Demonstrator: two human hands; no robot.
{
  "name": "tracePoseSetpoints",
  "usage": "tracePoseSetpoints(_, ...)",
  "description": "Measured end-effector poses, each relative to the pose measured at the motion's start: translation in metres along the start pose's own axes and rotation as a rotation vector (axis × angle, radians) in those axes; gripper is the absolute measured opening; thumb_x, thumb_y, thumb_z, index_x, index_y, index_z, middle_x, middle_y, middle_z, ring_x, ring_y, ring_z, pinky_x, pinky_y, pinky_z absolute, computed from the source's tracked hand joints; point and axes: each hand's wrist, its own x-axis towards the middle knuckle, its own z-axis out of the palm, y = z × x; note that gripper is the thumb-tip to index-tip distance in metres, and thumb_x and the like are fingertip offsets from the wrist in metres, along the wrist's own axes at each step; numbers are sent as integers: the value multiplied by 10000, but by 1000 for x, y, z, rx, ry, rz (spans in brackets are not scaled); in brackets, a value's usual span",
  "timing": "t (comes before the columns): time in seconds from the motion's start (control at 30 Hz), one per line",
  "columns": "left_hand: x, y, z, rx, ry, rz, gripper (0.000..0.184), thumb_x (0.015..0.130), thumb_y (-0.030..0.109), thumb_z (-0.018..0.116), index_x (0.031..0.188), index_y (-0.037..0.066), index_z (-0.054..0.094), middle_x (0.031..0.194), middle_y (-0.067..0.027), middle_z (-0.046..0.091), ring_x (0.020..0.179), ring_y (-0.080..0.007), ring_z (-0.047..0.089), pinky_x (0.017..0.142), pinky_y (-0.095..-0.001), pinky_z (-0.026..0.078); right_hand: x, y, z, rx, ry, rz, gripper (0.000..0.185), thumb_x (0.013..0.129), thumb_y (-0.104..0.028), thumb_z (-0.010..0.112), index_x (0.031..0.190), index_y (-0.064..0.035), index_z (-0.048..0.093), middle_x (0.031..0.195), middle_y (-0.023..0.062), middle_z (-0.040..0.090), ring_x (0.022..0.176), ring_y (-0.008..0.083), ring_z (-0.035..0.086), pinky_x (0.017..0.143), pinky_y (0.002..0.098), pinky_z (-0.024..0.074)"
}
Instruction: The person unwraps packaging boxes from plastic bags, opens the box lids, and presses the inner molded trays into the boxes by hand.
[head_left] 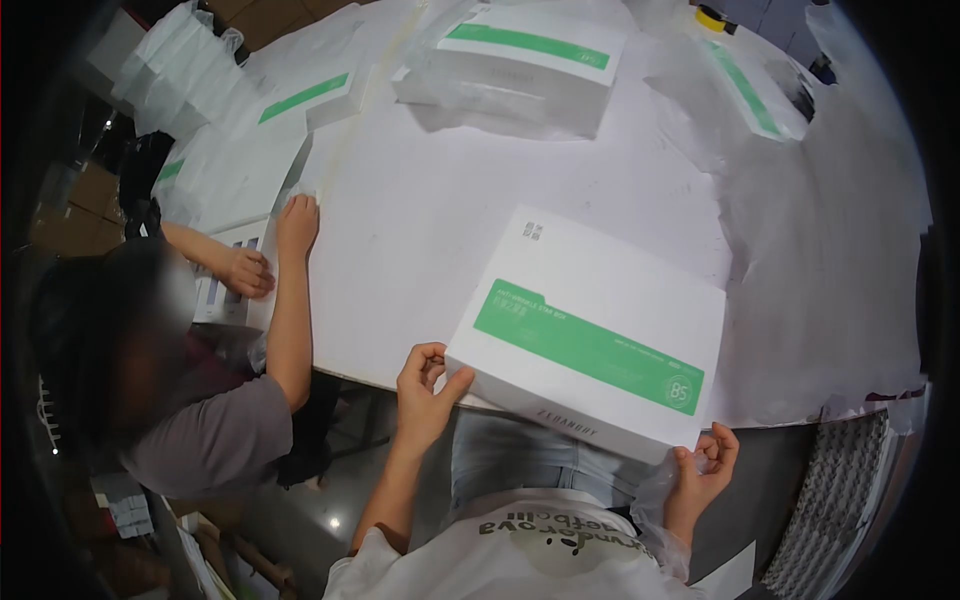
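Observation:
In front of me on the table lies a white box (600, 270) with a green band across its lid and printed letters along its near side. My left hand (428, 395) grips its near left corner, thumb on the near side and fingers curled behind the edge. At the near right corner, my right hand (703, 470) holds the box with the thumb against it and the other fingers bent. Thin clear plastic film (655, 500) hangs beside my right wrist.
A co-worker's hands (297, 228) rest by another white box (245, 185) at the left. A plastic-wrapped box (510, 80) stands at the back. Plastic sheeting (820, 280) covers the table's right side, near a yellow tape roll (711, 18). Stacked white sheets (830, 490) stand below right.

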Motion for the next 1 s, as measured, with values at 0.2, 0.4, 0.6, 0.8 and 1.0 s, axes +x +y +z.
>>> tracePoseSetpoints(0.2,-13,12,2,25,-35,-105,152,902,43,673,1011,-30,598,935,-37,650,829,-68,588,764,-206,475,-2,2,-6,129,-37,142,471,829,-48,712,1237,-19,478,791,-6,566,712,66,505,676,197,383)
tracePoseSetpoints(0.4,-9,75,8,-267,-185,114,482,984,241,563,1314,-99,476,1154,-156,638,964,-166,643,784,-295,524,16,-29,-35,231,-121,-85,610,833,-240,693,1311,38,434,1057,133,666,855,111,605,792,210,446)
tracePoseSetpoints(0.6,55,103,35,-253,-429,380,647,1024,430,402,1432,-71,364,1399,-239,485,1295,-328,484,1024,-466,421,99,-94,32,238,-80,-419,683,903,-259,565,1469,31,313,1409,222,460,865,159,597,812,253,459)
tracePoseSetpoints(0.8,76,59,43,331,-239,102,532,1026,300,441,1410,-67,423,1423,-212,481,1332,-275,450,1091,-366,353,182,-82,83,-176,-87,-641,670,917,-197,628,1502,-75,326,1561,156,322,1273,248,508,975,328,441)
tracePoseSetpoints(1.0,60,17,37,219,-320,12,459,1006,89,397,1440,-62,385,1389,-191,524,1296,-232,479,1090,-318,336,225,-34,82,-885,-298,-488,636,893,-228,652,1459,-81,403,1573,136,281,1325,320,462,1045,359,419)
